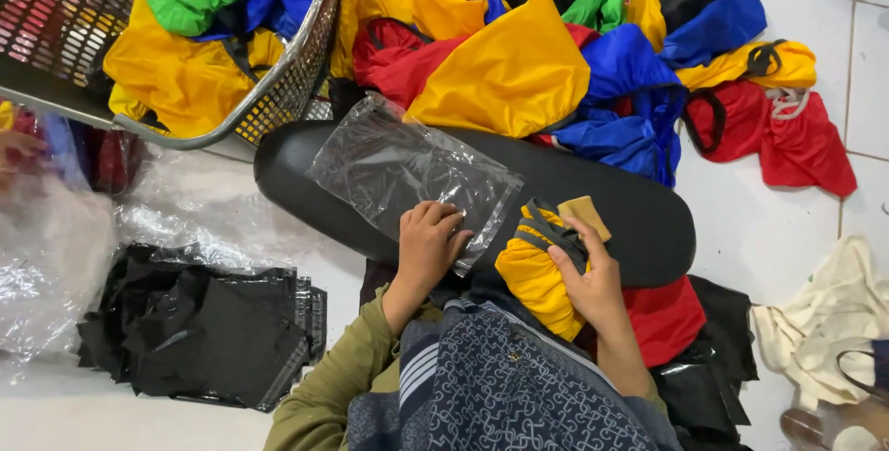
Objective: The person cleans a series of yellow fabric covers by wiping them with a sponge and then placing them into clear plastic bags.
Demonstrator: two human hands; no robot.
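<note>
My left hand (428, 245) presses down on the open end of a clear plastic bag (398, 169) that lies flat on a long black oval board (639, 215). My right hand (588, 277) grips a folded yellow fabric bag (535, 275) with black straps and a tan tag, held just to the right of the plastic bag's mouth. The two hands are close together at the board's near edge.
A heap of yellow, red, blue, green and black fabric bags (593, 62) covers the white tile floor beyond the board. A grey mesh basket (278, 90) with more bags stands at top left. Black packed bags (204, 331) and clear plastic lie left; cream cloth (824, 321) right.
</note>
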